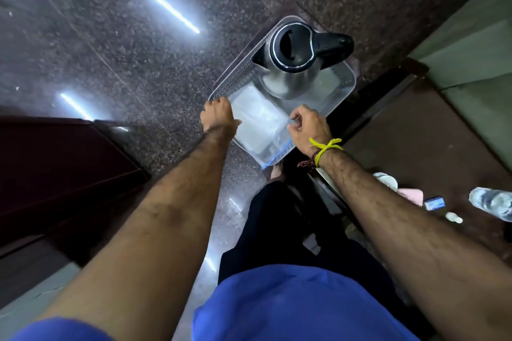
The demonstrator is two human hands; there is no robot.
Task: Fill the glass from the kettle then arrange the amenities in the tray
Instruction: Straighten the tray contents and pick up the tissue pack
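We grip the tray point(345, 83) w/ both hands, left hand point(218, 116) & right hand point(309, 126) clamped on opposite rims, prob. to keep the kettle point(291, 59) on it level; glass not visible.

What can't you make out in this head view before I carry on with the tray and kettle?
- Water level in the kettle: the shut lid hides it.
- The glass: not visible anywhere in the head view.
- Contents of the clear bag on the tray: blurred and washed out.
- Small items on the side table: too small to identify.
- Plastic bottle: cut off by the right edge.
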